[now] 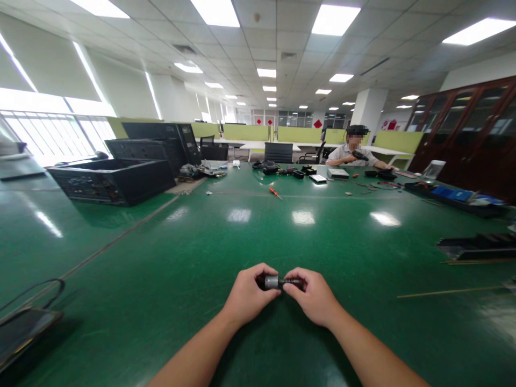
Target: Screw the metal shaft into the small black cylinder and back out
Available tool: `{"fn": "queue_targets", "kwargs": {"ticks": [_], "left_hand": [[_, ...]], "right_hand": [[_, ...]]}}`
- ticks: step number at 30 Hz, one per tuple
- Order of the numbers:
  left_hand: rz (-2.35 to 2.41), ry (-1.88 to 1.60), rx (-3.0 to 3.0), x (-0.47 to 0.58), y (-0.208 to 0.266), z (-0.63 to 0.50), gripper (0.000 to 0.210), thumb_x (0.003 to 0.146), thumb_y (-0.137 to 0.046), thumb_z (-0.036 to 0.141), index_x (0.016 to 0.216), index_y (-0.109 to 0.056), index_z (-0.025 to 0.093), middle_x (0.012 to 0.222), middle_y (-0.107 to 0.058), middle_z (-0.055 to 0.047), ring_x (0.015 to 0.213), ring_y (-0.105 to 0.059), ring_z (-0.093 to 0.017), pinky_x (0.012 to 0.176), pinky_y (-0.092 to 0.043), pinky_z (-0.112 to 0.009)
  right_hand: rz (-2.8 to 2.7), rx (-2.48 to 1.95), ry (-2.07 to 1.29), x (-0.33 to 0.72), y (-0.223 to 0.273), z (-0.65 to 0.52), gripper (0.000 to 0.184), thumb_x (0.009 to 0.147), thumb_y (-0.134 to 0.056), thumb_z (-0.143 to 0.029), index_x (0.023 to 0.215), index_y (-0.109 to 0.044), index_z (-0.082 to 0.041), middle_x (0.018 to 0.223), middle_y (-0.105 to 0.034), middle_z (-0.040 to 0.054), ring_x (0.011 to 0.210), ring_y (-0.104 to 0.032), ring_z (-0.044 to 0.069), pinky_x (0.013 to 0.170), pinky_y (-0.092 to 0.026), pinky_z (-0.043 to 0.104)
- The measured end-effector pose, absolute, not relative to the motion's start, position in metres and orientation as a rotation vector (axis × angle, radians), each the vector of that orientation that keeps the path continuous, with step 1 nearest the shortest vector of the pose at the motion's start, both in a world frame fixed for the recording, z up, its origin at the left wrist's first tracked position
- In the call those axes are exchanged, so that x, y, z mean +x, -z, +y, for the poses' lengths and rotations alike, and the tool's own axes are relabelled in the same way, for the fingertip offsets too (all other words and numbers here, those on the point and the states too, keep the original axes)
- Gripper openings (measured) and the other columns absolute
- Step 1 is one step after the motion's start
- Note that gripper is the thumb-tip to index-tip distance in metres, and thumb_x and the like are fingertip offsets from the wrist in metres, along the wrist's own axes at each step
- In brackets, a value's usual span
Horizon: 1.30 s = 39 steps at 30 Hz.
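Between my hands, just above the green tabletop (226, 242), is a short silver metal cylinder (271, 282) with a dark, ribbed shaft (291, 281) at its right end. My left hand (249, 293) is closed around the cylinder, thumb below and fingers above. The dark shaft is pinched by my right hand (316, 295), which covers its far end. The piece lies about level, pointing left to right. Whether cylinder and shaft are one part or two, I cannot tell.
An orange screwdriver (274, 192) lies farther up the table. Black computer cases (116, 180) stand at the left. A dark device with a cable (28, 328) sits near left. At right are a tray of blue items (455, 194) and thin rods (451, 293). A person (350, 153) sits opposite.
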<state>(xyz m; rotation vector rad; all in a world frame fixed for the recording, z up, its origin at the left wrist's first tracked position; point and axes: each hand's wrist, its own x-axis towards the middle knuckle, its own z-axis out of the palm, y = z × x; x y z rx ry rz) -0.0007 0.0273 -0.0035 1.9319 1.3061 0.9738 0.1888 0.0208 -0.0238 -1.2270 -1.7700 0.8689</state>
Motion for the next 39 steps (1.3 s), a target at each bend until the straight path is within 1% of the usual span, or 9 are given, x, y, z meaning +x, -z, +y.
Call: {"fn": "queue_targets", "kwargs": {"ticks": [8, 28, 39], "left_hand": [[1.301, -0.981, 1.915, -0.0011, 0.0045, 0.0280, 0.024, 0.063, -0.072, 0.014, 0.087, -0.069, 0.019, 0.080, -0.070, 0.000, 0.076, -0.065, -0.018, 0.071, -0.048, -0.028], [1.310, -0.991, 1.907, -0.0022, 0.0045, 0.0295, 0.025, 0.063, -0.073, 0.019, 0.089, -0.069, 0.020, 0.081, -0.071, -0.001, 0.076, -0.065, -0.019, 0.071, -0.050, -0.029], [1.328, -0.983, 1.905, -0.0011, 0.0017, 0.0288, 0.024, 0.063, -0.072, 0.018, 0.087, -0.069, 0.019, 0.079, -0.070, -0.001, 0.075, -0.064, -0.019, 0.072, -0.050, -0.030]], "right_hand": [[-1.746, -1.222, -0.894, 0.1883, 0.0267, 0.0219, 0.014, 0.080, -0.062, -0.027, 0.088, -0.069, -0.019, 0.078, -0.069, 0.0021, 0.070, -0.060, 0.016, 0.064, -0.044, 0.026], [-1.725, -1.236, -0.918, 0.1874, 0.0274, 0.0229, 0.017, 0.082, -0.059, -0.031, 0.088, -0.069, -0.019, 0.077, -0.068, 0.0014, 0.069, -0.059, 0.016, 0.064, -0.044, 0.025], [-1.745, -1.239, -0.889, 0.1878, 0.0282, 0.0235, 0.015, 0.081, -0.060, -0.029, 0.090, -0.068, -0.019, 0.077, -0.068, 0.0016, 0.069, -0.059, 0.016, 0.064, -0.043, 0.025]]}}
